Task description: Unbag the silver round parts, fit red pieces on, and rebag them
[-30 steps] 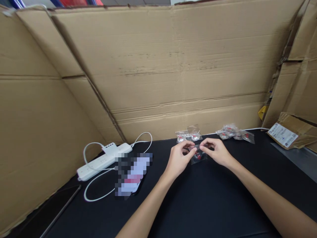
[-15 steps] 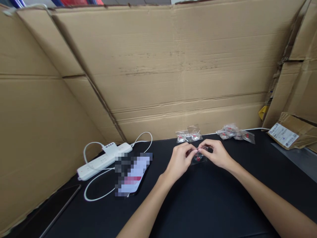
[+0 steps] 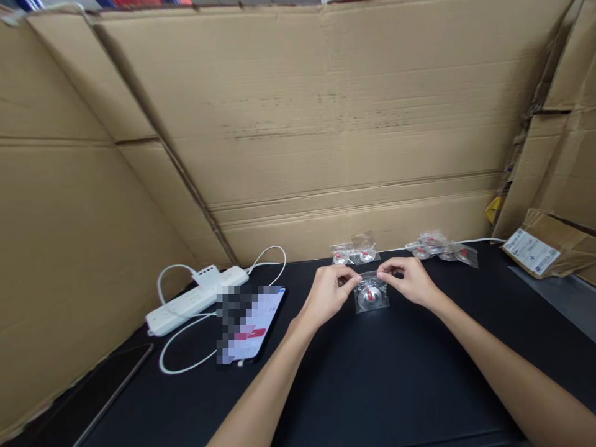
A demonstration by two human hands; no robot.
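A small clear plastic bag point(image 3: 379, 302) is stretched between my hands over the black table. Inside it lies a round silvery disc point(image 3: 370, 299) with a red mark in its middle. My left hand point(image 3: 329, 292) pinches the bag's top left corner between thumb and fingertips. At the top right corner, my right hand point(image 3: 408, 280) grips the bag's edge in the same kind of pinch. Just behind my hands sit two similar bagged discs point(image 3: 367, 254), and a heap of several more bagged discs point(image 3: 442, 247) lies farther right.
On the left are a white power strip point(image 3: 195, 301) with looping cables and a lit phone point(image 3: 258, 326). A dark flat device point(image 3: 102, 391) lies at the front left. Cardboard walls point(image 3: 298, 124) enclose the table, and a labelled carton point(image 3: 535, 251) stands at the right.
My hands have drawn apart along the bag's top edge, the left moving left and the right slightly right. The bag is now spread flat, and its disc shows fully.
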